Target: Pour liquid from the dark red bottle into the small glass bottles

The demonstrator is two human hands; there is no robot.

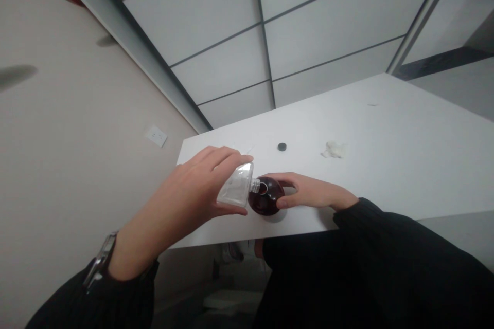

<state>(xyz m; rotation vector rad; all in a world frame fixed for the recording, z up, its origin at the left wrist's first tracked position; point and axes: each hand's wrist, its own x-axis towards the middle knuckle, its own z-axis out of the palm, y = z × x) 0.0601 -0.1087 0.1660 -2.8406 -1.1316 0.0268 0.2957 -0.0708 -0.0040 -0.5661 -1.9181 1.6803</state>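
My left hand [216, 180] is closed around a clear glass bottle [236, 187], which is tipped on its side with its threaded neck pointing right. The neck sits at the round opening of a dark red, rounded bottle [266, 203]; whether the two touch I cannot tell. Fingers of my right hand [303, 190] wrap round the dark red bottle from the right, holding it at the table's near edge. Any liquid inside the clear bottle is hard to make out. Beyond the bottles, a small black cap [282, 147] lies on the table.
The white table [405, 164] reaches away to the right. A crumpled white tissue [334, 149] lies on it, right of the cap. White panelled doors [216, 25] stand behind the table. On the left is a wall with a socket [156, 135].
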